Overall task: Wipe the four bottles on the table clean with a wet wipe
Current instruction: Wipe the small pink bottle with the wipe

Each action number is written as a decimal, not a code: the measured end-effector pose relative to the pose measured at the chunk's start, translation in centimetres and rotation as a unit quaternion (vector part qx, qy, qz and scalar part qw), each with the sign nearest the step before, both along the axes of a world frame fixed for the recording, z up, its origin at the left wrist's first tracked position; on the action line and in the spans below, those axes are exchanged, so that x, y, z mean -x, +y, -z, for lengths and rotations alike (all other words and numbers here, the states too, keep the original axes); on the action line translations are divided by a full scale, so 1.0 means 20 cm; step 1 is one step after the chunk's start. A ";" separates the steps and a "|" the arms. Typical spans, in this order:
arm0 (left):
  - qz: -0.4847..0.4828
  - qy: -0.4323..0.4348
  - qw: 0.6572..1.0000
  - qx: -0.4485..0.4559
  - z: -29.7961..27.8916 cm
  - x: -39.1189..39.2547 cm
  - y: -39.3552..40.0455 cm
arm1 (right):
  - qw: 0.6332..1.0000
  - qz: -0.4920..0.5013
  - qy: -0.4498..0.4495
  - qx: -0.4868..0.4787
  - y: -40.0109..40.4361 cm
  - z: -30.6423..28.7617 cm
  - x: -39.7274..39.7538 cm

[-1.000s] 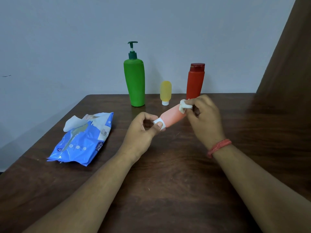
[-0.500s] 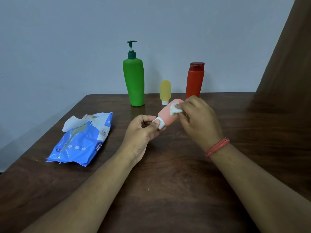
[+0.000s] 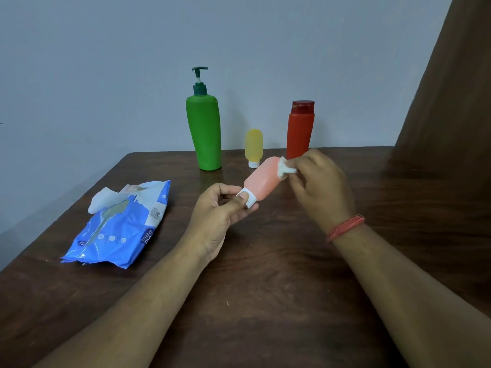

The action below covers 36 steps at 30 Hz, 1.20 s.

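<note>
Change: your right hand (image 3: 321,187) slid the pinched wipe (image 3: 284,168) up the pink bottle (image 3: 263,181).
Left hand (image 3: 220,208): pinches its cap (white).
Writing: wipes pack (image 3: 119,229) print is unreadable.

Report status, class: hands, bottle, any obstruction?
Left hand pinches pink bottle by cap. Right hand presses wipe to its base. Nothing in the way.
</note>
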<state>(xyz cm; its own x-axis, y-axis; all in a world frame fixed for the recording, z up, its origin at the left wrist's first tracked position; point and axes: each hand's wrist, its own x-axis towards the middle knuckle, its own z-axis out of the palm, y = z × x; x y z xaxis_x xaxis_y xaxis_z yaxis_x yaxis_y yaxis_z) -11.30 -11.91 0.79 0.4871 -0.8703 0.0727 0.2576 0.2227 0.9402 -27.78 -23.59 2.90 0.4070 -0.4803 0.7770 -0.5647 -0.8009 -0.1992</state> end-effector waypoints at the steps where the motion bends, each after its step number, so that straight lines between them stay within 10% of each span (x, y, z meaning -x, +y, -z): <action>1: 0.003 -0.007 1.000 -0.004 0.00 0.00 0.01 | 1.000 0.004 -0.016 -0.011 -0.01 0.01 0.01; 17: -0.017 0.023 1.000 -0.001 0.01 -0.02 -0.01 | 0.977 -0.158 0.126 0.065 0.12 0.02 -0.09; 25: 0.022 0.007 1.000 -0.001 0.00 -0.01 0.01 | 0.997 -0.035 -0.062 -0.016 0.00 0.02 -0.01; 31: 0.020 -0.050 0.998 -0.016 0.04 -0.04 -0.01 | 0.993 -0.096 0.056 0.033 0.08 0.02 -0.05; 36: 0.038 -0.165 0.984 -0.051 0.06 -0.03 0.00 | 0.993 -0.051 -0.106 -0.008 0.00 0.01 -0.01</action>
